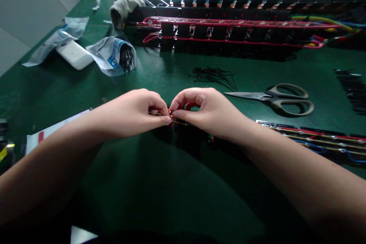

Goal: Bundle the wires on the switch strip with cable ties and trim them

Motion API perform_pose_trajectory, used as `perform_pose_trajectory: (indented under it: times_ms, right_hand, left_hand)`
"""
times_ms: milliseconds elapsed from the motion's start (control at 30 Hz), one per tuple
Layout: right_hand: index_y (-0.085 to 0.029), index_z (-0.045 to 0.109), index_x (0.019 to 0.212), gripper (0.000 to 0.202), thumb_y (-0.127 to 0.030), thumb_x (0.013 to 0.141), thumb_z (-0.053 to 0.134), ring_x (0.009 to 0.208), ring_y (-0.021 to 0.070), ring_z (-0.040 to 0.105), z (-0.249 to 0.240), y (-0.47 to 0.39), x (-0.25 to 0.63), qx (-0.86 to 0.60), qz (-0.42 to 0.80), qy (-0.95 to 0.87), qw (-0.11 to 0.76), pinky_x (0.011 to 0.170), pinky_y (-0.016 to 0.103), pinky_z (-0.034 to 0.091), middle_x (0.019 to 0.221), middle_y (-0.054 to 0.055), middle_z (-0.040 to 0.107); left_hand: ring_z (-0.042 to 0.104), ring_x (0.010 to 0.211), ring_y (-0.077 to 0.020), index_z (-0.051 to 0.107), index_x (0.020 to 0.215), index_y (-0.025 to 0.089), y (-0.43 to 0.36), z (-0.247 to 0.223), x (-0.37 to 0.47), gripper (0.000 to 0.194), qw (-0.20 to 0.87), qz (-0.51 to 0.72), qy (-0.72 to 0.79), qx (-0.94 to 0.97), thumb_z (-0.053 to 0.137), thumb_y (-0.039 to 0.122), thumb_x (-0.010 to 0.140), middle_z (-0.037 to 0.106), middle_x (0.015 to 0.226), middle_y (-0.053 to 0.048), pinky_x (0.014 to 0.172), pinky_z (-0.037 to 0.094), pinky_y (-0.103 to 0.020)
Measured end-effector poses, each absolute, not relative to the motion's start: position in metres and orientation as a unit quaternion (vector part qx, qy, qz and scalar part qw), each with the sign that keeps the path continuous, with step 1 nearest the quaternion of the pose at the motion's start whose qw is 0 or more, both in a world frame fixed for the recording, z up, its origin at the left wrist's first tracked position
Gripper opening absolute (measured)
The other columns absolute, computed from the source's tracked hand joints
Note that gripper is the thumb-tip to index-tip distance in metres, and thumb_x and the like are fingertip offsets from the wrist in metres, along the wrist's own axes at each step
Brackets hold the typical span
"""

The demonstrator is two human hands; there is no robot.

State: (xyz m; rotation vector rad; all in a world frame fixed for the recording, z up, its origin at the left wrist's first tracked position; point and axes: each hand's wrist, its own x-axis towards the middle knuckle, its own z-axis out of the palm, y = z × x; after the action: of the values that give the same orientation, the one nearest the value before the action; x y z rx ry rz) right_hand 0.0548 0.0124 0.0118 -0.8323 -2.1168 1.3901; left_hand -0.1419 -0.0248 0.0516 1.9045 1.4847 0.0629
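My left hand and my right hand meet at the left end of a long wired strip, which runs off to the right beneath my right forearm. Red and blue wires and brass-coloured rods lie along this strip. Thumb and forefinger of my left hand pinch its end, where a bit of red wire and brass shows. The right fingertips are closed at the same spot, touching or nearly touching the left ones. Whatever small piece they grip is hidden. Scissors lie just beyond my right hand, beside a pile of black cable ties.
Long black racks with red wires fill the back of the green table. At left are an open plastic bag of cable ties, a white case, another bag, a glove and a phone. More ties lie right.
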Motion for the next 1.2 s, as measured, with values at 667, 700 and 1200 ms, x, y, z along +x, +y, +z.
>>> perform_pose_trajectory:
  times_ms: [667,700,1200]
  right_hand:
    - [-0.011,0.074,0.085,0.007,-0.013,0.082,0.068,0.069,0.0100,0.062,0.0114,0.0128,0.0550,-0.306,0.512,-0.767,0.235,0.062,0.021,0.047,0.077,0.001,0.072]
    - [-0.011,0.074,0.085,0.007,-0.013,0.082,0.068,0.069,0.0100,0.062,0.0114,0.0129,0.0549,-0.306,0.513,-0.767,0.235,0.062,0.021,0.047,0.077,0.002,0.072]
    - [-0.012,0.073,0.083,0.010,-0.017,0.084,0.065,0.068,0.0090,0.060,0.0153,0.0119,0.0555,-0.317,0.514,-0.766,0.221,0.061,0.020,0.044,0.076,0.000,0.071]
  left_hand:
    - [0.049,0.061,-0.0112,0.074,0.074,0.017,-0.0259,0.0502,-0.1405,0.033,0.370,0.047,0.595,0.711,0.060,0.047,0.075,0.059,0.062,0.001,0.053,0.034,-0.023]
    - [0.049,0.061,-0.0112,0.074,0.074,0.017,-0.0259,0.0502,-0.1404,0.033,0.370,0.047,0.596,0.711,0.060,0.047,0.075,0.059,0.062,0.001,0.053,0.033,-0.023]
    - [0.051,0.062,-0.0120,0.074,0.074,0.018,-0.0256,0.0503,-0.1418,0.032,0.373,0.046,0.594,0.711,0.058,0.045,0.074,0.060,0.065,0.000,0.054,0.034,-0.024]
